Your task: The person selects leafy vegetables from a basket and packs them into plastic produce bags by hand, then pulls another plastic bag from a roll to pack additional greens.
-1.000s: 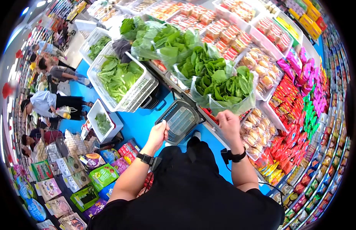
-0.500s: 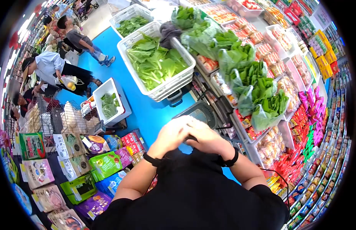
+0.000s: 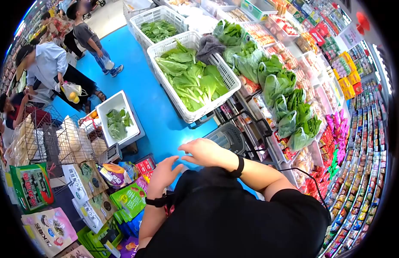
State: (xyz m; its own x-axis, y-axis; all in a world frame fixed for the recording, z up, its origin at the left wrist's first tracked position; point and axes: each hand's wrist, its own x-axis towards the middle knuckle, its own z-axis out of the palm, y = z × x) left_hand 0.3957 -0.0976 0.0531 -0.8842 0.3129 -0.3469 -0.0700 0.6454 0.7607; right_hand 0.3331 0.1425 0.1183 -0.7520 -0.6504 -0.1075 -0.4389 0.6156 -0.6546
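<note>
My left hand (image 3: 164,173) is held in front of my body with fingers apart and nothing in it, near the snack packets. Just right of it, my right hand (image 3: 203,152) reaches across, fingers spread and empty. The two hands are close but apart. Beyond them stands a white crate (image 3: 193,115) of loose leafy greens (image 3: 186,79), with a dark cloth (image 3: 211,48) over its right rim. Bagged greens (image 3: 279,84) line the counter at the right. A grey basket (image 3: 229,137) lies beside my right hand.
A white box (image 3: 129,138) with a few greens stands left, beside a scale (image 3: 110,154) and wire baskets (image 3: 74,142). Snack packets (image 3: 130,198) fill the lower left. A person in a light blue shirt (image 3: 51,64) holds a bag at the upper left; other people stand nearby.
The view has turned left, towards the crates and snack packets. My hands came together half a second ago and have since separated, with their fingers now spread.
</note>
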